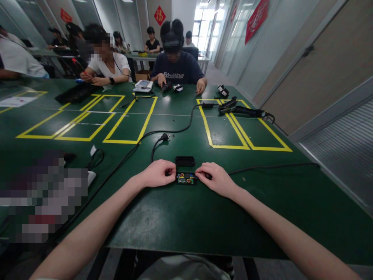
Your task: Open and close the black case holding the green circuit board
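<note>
A small black case (187, 183) lies on the green table in front of me, its top off. Inside it shows a circuit board (183, 180) with copper-coloured coils. At the case's left end my left hand (159, 173) is closed in a pinch on a black power cord, whose plug (164, 137) rests farther up the table. My right hand (217, 179) pinches a black cable (250, 168) at the right end; the cable runs off to the right. The fingers partly hide both cord ends. Just behind the case sits its black cover (185, 161).
Yellow tape (230, 147) marks rectangles on the table (151, 221). A long black cord (122, 159) crosses on the left, near a blurred-out item (58, 202). Black tool-like parts (241, 111) lie at far right. A person (177, 66) works opposite; others sit behind.
</note>
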Available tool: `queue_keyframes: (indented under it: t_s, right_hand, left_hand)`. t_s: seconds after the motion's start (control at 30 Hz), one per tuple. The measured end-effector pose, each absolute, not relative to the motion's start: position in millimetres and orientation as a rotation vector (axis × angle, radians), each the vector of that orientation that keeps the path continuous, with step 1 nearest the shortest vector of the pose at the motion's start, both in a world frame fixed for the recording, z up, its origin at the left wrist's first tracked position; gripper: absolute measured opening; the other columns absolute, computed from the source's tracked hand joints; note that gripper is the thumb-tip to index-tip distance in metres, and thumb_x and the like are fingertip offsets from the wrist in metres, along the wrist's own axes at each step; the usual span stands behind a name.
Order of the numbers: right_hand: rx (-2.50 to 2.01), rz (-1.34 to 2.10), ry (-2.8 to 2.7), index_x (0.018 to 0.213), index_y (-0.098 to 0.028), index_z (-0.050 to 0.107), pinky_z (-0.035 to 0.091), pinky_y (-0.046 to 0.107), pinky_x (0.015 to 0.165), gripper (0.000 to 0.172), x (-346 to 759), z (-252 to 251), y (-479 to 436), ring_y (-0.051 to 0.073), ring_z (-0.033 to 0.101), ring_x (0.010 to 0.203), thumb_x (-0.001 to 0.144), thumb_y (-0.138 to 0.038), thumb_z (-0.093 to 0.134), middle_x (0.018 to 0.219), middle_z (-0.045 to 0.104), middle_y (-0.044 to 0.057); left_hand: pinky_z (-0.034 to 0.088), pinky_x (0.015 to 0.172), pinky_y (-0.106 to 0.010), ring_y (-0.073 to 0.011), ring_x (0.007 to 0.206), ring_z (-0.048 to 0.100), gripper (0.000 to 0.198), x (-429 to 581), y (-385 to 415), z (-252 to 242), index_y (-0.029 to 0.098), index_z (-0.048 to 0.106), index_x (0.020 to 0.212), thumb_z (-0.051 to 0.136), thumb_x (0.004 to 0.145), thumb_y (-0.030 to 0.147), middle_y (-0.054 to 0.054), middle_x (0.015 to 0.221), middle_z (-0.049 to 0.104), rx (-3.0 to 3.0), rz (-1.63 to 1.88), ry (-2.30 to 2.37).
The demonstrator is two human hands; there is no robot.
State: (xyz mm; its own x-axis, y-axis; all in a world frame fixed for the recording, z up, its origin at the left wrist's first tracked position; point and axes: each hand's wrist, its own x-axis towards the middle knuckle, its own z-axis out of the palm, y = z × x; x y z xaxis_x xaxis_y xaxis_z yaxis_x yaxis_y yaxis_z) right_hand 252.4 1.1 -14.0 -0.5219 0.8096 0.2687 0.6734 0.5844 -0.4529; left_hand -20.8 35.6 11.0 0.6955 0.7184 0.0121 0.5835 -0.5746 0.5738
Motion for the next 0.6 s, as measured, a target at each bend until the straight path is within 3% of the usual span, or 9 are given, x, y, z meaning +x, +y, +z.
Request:
queue_keyframes:
  t_s: [0.1,0.23,0.33,0.43,0.5,0.6]
  right_hand:
    - [-1.224,0.415,-2.347,0.091,-0.021,0.069,0.045,0.032,0.070,0.010,252,-13,1,0.017,0.060,0.071,0.097,-0.026,0.062,0.076,0.063,0.001]
    - [-1.250,0.368,-2.282,0.100,-0.022,0.066,0.052,0.036,0.077,0.009,252,-14,3,0.022,0.064,0.084,0.093,-0.028,0.064,0.092,0.067,0.005]
    - [-1.223,0.288,-2.219,0.128,-0.022,0.062,0.052,0.049,0.100,0.039,253,-19,7,0.031,0.061,0.120,0.090,-0.031,0.066,0.129,0.065,0.014]
    - [-1.231,0.293,-2.223,0.151,-0.023,0.049,0.043,0.058,0.114,0.065,254,-23,10,0.034,0.048,0.142,0.089,-0.032,0.065,0.151,0.054,0.016]
    - [-1.213,0.393,-2.224,0.153,-0.023,0.049,0.044,0.057,0.114,0.063,253,-24,11,0.032,0.052,0.139,0.091,-0.031,0.062,0.146,0.060,0.015]
    - [-1.177,0.585,-2.123,0.148,-0.025,0.054,0.054,0.049,0.103,0.055,250,-24,12,0.027,0.066,0.117,0.094,-0.028,0.061,0.126,0.072,0.011]
  left_hand:
    - [0.038,0.061,-0.023,-0.0128,0.062,0.050,0.013,-21,36,11,0.018,0.059,0.070,0.055,0.081,0.022,0.002,0.066,0.057,2.324,0.302,1.004]
    - [0.046,0.070,-0.027,-0.0181,0.078,0.057,0.008,-21,35,12,0.019,0.061,0.076,0.059,0.080,0.026,-0.001,0.080,0.060,2.411,0.370,1.047]
    - [0.051,0.092,-0.040,-0.0274,0.104,0.060,0.028,-20,35,9,0.018,0.066,0.103,0.064,0.078,0.030,-0.009,0.108,0.064,2.488,0.473,1.143]
    - [0.040,0.113,-0.053,-0.0340,0.134,0.049,0.059,-18,35,5,0.019,0.055,0.139,0.063,0.080,0.029,-0.016,0.145,0.055,2.507,0.525,1.166]
    - [0.036,0.117,-0.055,-0.0336,0.138,0.048,0.066,-17,34,2,0.023,0.047,0.149,0.060,0.084,0.028,-0.014,0.150,0.054,2.480,0.518,1.129]
    - [0.044,0.112,-0.051,-0.0296,0.126,0.058,0.065,-13,32,-1,0.022,0.046,0.150,0.060,0.086,0.025,-0.012,0.137,0.065,2.366,0.594,1.044]
